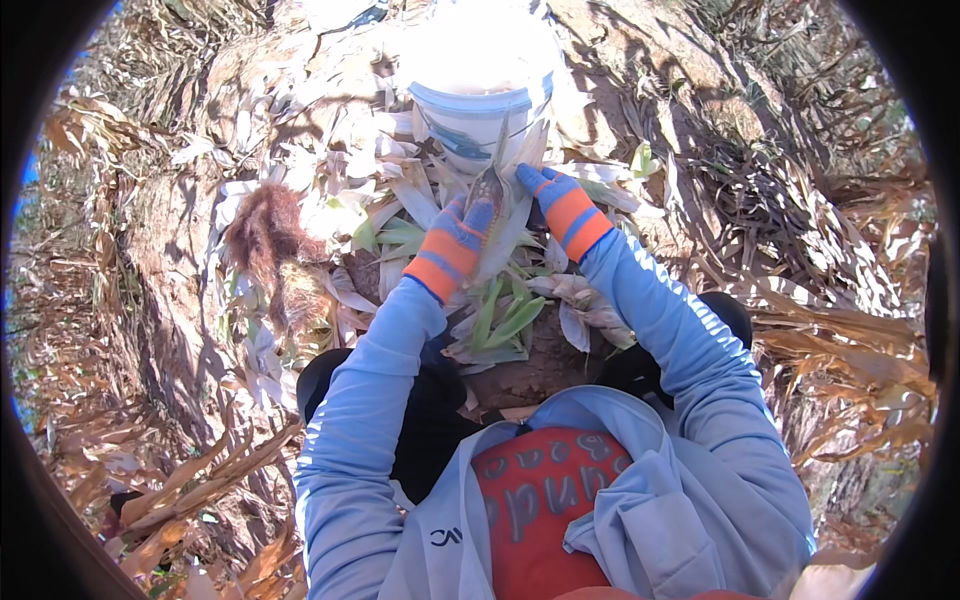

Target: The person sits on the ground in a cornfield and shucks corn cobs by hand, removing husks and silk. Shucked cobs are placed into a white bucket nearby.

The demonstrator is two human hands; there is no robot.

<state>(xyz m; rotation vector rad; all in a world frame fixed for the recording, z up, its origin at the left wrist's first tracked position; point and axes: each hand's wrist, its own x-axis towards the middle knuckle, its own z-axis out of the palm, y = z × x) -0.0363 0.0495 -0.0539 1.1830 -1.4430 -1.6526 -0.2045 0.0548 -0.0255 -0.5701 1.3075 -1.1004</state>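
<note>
In the head view, an ear of corn (486,190) with its husk partly pulled open points away from me, just short of the bucket. My left hand (456,238), in an orange and blue-grey knit glove, is closed around the lower part of the ear. My right hand (562,206), gloved alike, is at the right side with its fingertips on a pale husk leaf (531,146) that spreads from the ear. Part of the ear is hidden by my left fingers and the husk.
A white plastic bucket (469,116) stands ahead, its top washed out by glare. Stripped husks (506,319) cover the soil between my knees. At left lies a heap of reddish-brown corn silk (270,232). Dry corn stalks and leaves (840,330) flank both sides.
</note>
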